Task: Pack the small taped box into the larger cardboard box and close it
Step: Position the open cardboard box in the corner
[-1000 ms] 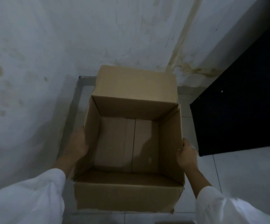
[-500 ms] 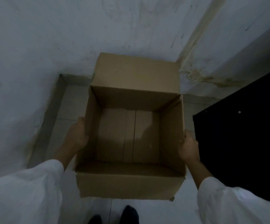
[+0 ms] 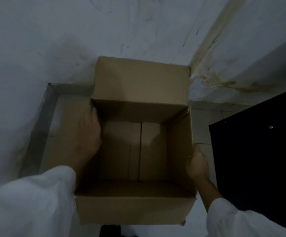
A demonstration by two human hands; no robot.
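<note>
The larger cardboard box [image 3: 142, 79] is open and empty, seen from above, with its far flap standing up against the wall. My left hand [image 3: 87, 135] lies along the box's left edge, on the left flap [image 3: 68, 127], which is blurred and spread outward. On the outside of the right wall, my right hand [image 3: 198, 165] grips near the rim. The near flap hangs down toward me. The small taped box is not in view.
A stained white wall corner [image 3: 207, 69] rises right behind the box. A black cabinet [image 3: 258, 151] stands close on the right. Pale floor tiles [image 3: 202, 127] show between the box and the cabinet. The dark tips of my shoes [image 3: 109, 230] show under the near flap.
My left hand has moved from the outside of the left wall up onto the left edge, and the left flap now spreads outward. The box sits closer to the corner. My right hand keeps its grip.
</note>
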